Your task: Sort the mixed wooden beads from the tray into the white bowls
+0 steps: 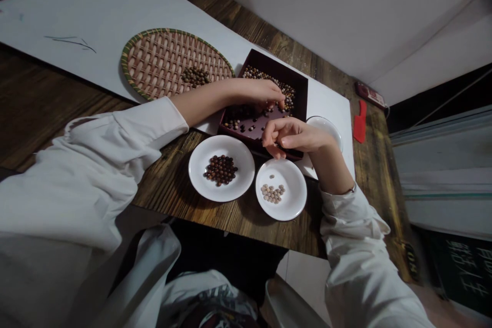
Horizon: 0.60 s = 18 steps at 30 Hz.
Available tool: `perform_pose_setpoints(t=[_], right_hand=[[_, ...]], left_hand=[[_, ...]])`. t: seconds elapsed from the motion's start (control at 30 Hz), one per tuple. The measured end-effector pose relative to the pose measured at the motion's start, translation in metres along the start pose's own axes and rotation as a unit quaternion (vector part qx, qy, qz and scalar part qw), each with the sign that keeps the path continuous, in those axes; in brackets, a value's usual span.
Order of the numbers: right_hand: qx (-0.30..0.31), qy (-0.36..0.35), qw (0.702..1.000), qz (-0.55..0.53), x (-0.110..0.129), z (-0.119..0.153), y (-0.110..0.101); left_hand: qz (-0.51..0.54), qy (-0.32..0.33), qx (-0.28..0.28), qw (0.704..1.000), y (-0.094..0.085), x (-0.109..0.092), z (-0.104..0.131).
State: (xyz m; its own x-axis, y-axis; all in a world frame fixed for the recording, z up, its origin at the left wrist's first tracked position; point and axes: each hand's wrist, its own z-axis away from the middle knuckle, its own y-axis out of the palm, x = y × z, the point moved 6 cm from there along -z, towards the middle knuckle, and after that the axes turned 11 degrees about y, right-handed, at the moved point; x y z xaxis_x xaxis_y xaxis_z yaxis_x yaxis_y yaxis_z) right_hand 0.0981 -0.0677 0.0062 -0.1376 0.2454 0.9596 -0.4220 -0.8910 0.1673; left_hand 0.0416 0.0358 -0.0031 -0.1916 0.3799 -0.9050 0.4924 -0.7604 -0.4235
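Observation:
A dark red box [303,97] holds many brown, dark and pale beads [286,91]. My left hand [265,93] is over the beads inside it, fingertips bent down and close together; whatever they pinch is too small to see. Above the box's near edge is my right hand [286,136], fingers curled, with its fingertips just above the right white dish [300,200]; any bead in it cannot be made out. That dish holds several pale beads [272,193]. The left white dish [198,164] contains several dark brown beads [221,170].
Behind my left forearm lies a round woven tray [149,64] with a pile of brown beads [195,77]. A third white dish [326,125] is partly hidden behind my right wrist. A red object [360,123] and a dark red packet [369,95] lie at the right.

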Motion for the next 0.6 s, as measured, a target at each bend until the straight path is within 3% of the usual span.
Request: perform_pose_setpoints(t=[0.13, 0.27, 0.43, 0.6], right_hand=[[-0.045, 0.004, 0.999, -0.006, -0.001, -0.002, -0.004], [-0.047, 0.003, 0.999, -0.006, 0.001, -0.004, -0.002], [-0.066, 0.025, 0.997, -0.018, 0.000, -0.004, -0.004], [-0.091, 0.042, 0.995, -0.023, -0.001, -0.004, -0.006]], left_hand=[[0.008, -0.016, -0.005, 1.000, -0.001, 0.000, 0.001], [0.007, -0.022, 0.002, 1.000, 0.000, -0.001, 0.000], [0.107, -0.058, 0.014, 0.993, 0.006, 0.006, 0.000], [0.179, -0.076, 0.061, 0.979, 0.014, 0.006, 0.003]])
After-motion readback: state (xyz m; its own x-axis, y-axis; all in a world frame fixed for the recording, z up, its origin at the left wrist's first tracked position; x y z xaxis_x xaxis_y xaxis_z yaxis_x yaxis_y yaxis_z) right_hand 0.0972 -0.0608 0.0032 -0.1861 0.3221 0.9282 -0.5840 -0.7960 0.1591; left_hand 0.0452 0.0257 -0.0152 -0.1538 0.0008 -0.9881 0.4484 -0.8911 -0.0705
